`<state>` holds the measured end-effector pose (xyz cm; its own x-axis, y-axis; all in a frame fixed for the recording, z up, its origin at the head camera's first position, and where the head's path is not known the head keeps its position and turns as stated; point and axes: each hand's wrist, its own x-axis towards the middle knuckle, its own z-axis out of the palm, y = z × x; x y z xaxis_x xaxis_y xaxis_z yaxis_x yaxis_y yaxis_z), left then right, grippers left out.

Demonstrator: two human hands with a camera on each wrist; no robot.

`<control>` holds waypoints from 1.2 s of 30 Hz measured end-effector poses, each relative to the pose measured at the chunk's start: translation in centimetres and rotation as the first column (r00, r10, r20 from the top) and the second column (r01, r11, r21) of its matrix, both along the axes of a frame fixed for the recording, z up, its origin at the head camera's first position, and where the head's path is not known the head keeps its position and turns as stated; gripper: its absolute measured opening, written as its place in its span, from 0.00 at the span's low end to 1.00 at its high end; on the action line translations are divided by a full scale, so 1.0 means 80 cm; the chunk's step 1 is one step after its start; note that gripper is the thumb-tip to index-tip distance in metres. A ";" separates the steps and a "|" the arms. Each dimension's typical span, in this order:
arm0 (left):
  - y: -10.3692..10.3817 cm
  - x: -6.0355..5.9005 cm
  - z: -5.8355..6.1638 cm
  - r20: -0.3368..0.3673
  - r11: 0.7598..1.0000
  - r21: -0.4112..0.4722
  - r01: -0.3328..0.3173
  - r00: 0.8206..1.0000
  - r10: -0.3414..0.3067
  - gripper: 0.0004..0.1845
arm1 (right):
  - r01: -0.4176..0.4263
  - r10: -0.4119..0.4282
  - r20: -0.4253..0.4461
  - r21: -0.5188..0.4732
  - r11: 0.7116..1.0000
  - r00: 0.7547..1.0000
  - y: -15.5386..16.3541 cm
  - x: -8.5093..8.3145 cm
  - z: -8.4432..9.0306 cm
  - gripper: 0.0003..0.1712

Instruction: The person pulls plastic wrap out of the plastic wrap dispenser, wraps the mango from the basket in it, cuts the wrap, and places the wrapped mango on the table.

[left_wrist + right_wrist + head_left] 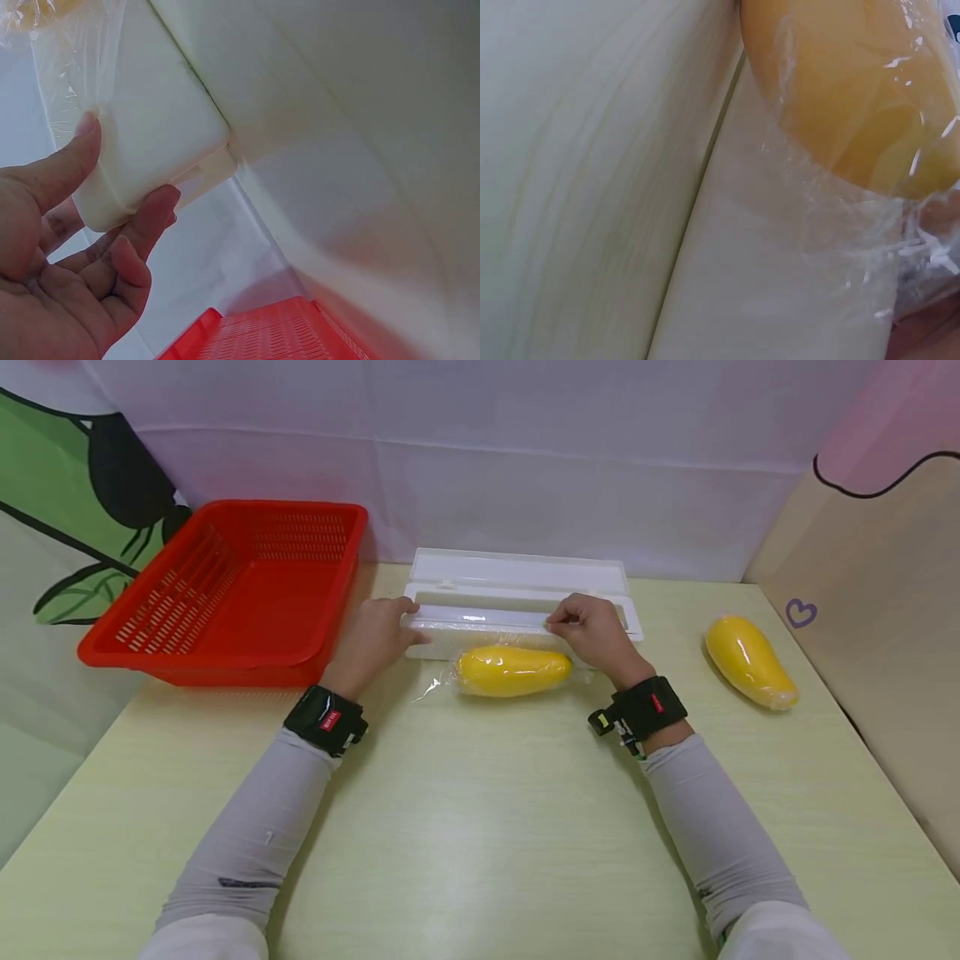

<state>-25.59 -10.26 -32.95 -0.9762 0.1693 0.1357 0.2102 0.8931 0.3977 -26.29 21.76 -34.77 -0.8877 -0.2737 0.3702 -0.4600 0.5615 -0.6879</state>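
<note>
We see the left hand (pixel 372 639) gripping the left end of the long white plastic cling-film dispenser box (pixel 517 602), thumb and fingers curled round its corner, as the left wrist view confirms. The right hand (pixel 592 631) rests on the box's front edge near its right end, fingers bent and pinching the clear film (pixel 438 687) there. Just in front of the box, touching it, lies a yellow elongated squash (pixel 513 671) under that film on the pale wooden counter (pixel 480 827). A second wrapped yellow squash (pixel 750 662) lies well apart to the right. A red slotted plastic basket (pixel 225 593) stands left of the box.
</note>
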 end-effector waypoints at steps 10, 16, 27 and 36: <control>-0.002 0.000 0.000 -0.002 1.000 -0.017 0.005 1.000 -0.005 0.30 | -0.011 0.012 0.016 -0.020 1.000 1.000 -0.007 0.001 0.002 0.02; -0.002 0.000 -0.001 -0.007 1.000 -0.020 0.011 1.000 -0.011 0.30 | -0.022 0.023 0.023 -0.040 0.999 0.999 -0.011 -0.001 -0.001 0.02; 0.001 0.001 0.002 0.011 1.000 -0.026 0.002 1.000 -0.002 0.30 | -0.021 0.021 0.003 0.001 1.000 1.000 -0.023 -0.003 0.001 0.02; 0.002 0.002 0.002 -0.003 0.999 -0.031 0.012 1.000 -0.012 0.30 | -0.024 0.023 0.021 0.054 0.998 1.000 -0.032 -0.002 0.006 0.03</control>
